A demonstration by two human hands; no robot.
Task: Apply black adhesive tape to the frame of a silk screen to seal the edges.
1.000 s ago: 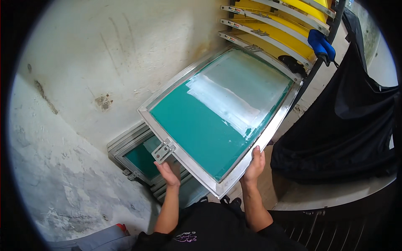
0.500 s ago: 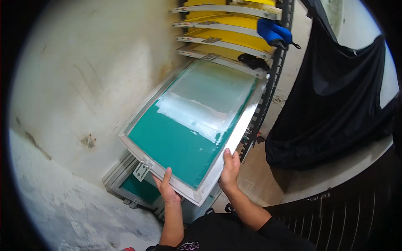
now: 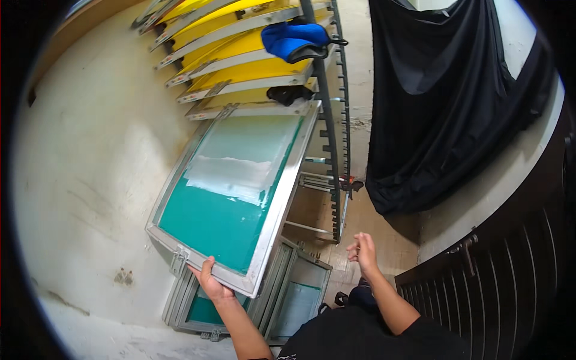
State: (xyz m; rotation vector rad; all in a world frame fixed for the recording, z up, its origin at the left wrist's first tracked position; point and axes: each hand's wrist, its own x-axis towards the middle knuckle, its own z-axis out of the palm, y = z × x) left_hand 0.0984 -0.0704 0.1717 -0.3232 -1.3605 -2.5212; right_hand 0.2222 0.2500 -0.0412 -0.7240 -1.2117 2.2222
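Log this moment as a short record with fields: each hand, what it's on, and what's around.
left hand: grips the near edge of a teal-mesh screen in a metal frame
right hand: free, touching nothing
screen's far end: at the rack of yellow screens
floor: more framed screens lean against the wall
on rack: blue cloth
right: black cloth

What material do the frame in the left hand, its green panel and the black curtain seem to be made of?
Frame: probably aluminium, dull grey metal with a brushed sheen. Green panel: likely a fine mesh coated teal, matte, with a paler whitish patch. Black curtain: cloth, matte, hanging in soft folds. The left hand grips the frame's lower edge.
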